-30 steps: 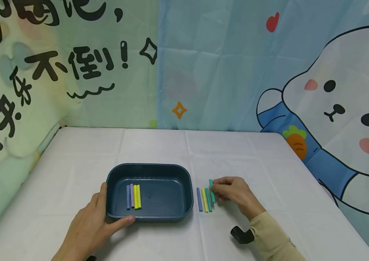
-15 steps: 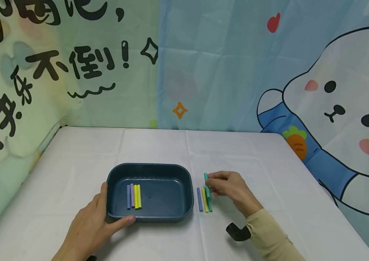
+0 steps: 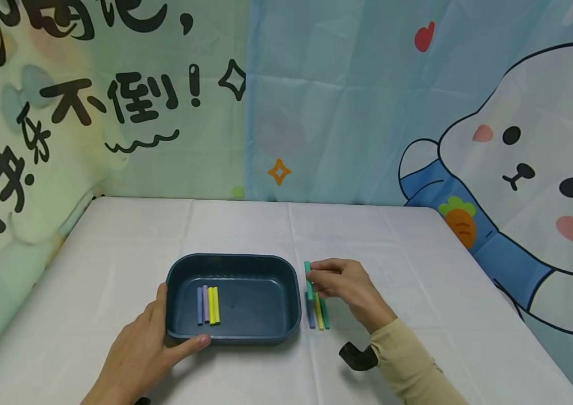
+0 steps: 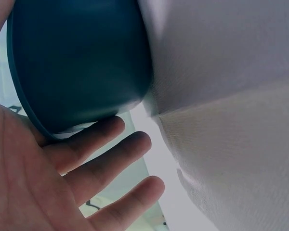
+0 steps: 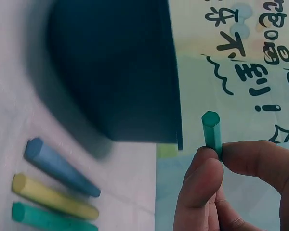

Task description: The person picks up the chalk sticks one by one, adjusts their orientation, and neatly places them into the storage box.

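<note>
A dark blue plastic tray (image 3: 261, 301) sits on the white-covered table. Inside it, on the left, lie a blue chalk stick (image 3: 199, 306), a purple chalk stick (image 3: 205, 304) and two yellow chalk sticks (image 3: 213, 305). My left hand (image 3: 139, 343) rests against its front left corner; in the left wrist view the fingers (image 4: 111, 168) are extended by the wall. Between thumb and fingertips my right hand (image 3: 349, 289) pinches a green chalk stick (image 5: 212, 132), raised beside the tray's right side. Below it on the cloth lie blue (image 5: 62, 166), yellow (image 5: 55, 196) and green (image 5: 53, 216) chalk sticks.
White cloth (image 3: 246, 225) covers the table. Printed fabric (image 3: 326, 112) with lettering and a cartoon animal hangs behind and at the left. A black object (image 3: 358, 356) sits by the right wrist, next to the beige sleeve.
My right hand has moved left with the green chalk stick, lifting it from beside the row to above the blue chalk stick near the tray. The left hand and tray have stayed put.
</note>
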Motion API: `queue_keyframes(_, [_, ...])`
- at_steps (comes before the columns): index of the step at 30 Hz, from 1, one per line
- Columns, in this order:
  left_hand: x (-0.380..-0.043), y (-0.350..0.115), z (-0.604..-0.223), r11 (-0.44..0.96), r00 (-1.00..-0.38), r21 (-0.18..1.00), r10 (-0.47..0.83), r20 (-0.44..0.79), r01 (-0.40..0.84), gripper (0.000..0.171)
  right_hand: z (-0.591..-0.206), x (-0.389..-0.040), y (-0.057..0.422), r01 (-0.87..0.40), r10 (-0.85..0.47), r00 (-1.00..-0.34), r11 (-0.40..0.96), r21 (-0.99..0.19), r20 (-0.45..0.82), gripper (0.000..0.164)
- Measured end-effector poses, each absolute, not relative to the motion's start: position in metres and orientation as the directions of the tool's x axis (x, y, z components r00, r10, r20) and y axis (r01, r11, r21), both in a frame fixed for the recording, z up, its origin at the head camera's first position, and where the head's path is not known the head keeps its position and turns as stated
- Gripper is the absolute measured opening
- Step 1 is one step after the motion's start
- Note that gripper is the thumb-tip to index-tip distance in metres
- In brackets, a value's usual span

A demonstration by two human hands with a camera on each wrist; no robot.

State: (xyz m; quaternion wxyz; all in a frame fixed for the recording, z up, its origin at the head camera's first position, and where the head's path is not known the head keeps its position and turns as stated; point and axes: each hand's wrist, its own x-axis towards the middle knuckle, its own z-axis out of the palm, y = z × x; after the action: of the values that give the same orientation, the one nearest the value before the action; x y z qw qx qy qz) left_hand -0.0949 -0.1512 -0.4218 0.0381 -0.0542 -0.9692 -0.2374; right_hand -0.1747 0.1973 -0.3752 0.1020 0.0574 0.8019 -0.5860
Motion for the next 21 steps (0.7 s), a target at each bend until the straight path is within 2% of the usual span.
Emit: queue_keyframes(21, [-0.094,-0.151,-0.421,0.887,-0.992,0.448,0.081,0.096,0.116,0.129,-0.369,-0.180,0.164,0.165,-0.098,-0.977,0.230,-0.959,-0.191,0.038])
